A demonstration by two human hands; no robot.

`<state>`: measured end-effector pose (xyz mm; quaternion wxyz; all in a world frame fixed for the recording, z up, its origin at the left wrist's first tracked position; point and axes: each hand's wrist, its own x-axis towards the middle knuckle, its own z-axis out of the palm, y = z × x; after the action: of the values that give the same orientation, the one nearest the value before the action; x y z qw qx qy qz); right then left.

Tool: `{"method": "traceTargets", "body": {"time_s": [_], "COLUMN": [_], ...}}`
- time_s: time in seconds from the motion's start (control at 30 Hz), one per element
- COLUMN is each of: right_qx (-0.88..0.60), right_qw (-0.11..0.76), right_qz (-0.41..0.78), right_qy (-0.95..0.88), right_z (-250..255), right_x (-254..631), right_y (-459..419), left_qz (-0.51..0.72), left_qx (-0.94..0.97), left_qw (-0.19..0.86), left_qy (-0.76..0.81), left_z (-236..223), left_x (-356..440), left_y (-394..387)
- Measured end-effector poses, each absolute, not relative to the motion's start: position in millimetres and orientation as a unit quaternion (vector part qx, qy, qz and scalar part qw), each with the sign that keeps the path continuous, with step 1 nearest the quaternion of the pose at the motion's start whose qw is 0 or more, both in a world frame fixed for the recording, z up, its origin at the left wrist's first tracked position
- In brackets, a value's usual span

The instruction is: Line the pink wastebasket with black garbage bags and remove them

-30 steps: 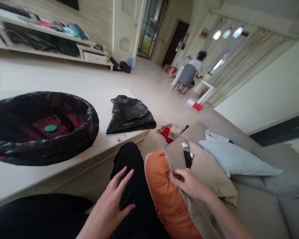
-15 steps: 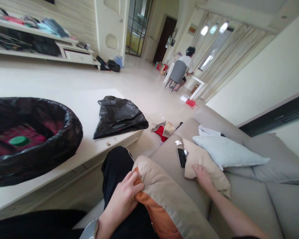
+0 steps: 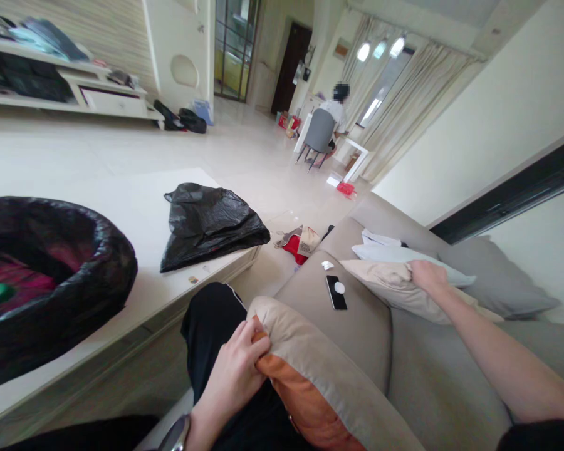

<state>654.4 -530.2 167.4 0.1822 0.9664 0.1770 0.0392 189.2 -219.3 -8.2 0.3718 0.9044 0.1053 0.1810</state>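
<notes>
My left hand [image 3: 232, 369] is closed on the corner of an orange and beige cushion [image 3: 310, 376] lying across my lap. My right hand [image 3: 427, 275] reaches out over the grey sofa [image 3: 357, 319] and grips the top of a beige pillow [image 3: 390, 285], which leans against a pale blue pillow [image 3: 404, 255]. A black phone [image 3: 336, 292] with a small white round thing on it lies on the sofa seat between the two cushions.
A low white table [image 3: 136, 300] on my left holds a bin lined with a black bag [image 3: 42, 282] and a loose black plastic bag [image 3: 207, 222]. Red and beige clutter [image 3: 297, 240] lies on the floor. A person sits on a grey chair [image 3: 319, 134] far off.
My left hand went from lying flat on my leg to gripping the orange cushion's corner. My right hand left that cushion, reached to the beige pillow and pushed it back, uncovering the phone.
</notes>
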Motion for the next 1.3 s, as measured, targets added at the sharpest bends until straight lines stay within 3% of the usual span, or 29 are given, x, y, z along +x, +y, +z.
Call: {"method": "traceTargets", "body": {"time_s": [0.17,0.27,0.4,0.5,0.67,0.83,0.93,1.1,1.3], "right_qx": [0.969,0.970,0.966,0.957,0.929,0.887,0.890,0.851,0.817], "right_qw": [0.220,0.203,0.180,0.162,0.111,0.077,0.137,0.200,0.285], "right_qz": [0.077,0.123,0.185,0.239,0.346,0.403,0.316,-0.059,-0.178], "right_qy": [0.079,0.042,0.010,-0.015,0.070,0.210,0.300,0.482,0.469], "right_z": [227.9,262.4,293.4,300.4,296.6,287.2,267.0,181.0,95.6], "right_x": [618.7,597.1,580.6,573.1,556.2,513.0,472.7,419.0,408.9], "right_y": [-527.5,-535.4,-551.2,-560.9,-561.1,-520.6,-489.4,-456.8,-429.6], "left_qz": [0.193,0.194,0.244,0.245,0.121,0.084,0.072,0.073,0.120], "left_qx": [0.903,0.914,0.853,0.826,0.880,0.887,0.876,0.812,0.741], "left_qw": [0.368,0.354,0.461,0.499,0.455,0.452,0.476,0.577,0.651], "left_qy": [0.111,0.033,-0.015,0.098,0.071,0.034,0.029,0.051,0.113], "left_z": [4.6,29.7,41.8,1.8,-86.8,-95.7,-94.1,-113.4,-125.5], "left_x": [200.5,221.3,273.6,311.2,331.6,337.7,343.7,344.3,316.8], "left_y": [-235.0,-263.8,-289.5,-277.2,-248.8,-259.7,-267.1,-253.1,-231.9]}}
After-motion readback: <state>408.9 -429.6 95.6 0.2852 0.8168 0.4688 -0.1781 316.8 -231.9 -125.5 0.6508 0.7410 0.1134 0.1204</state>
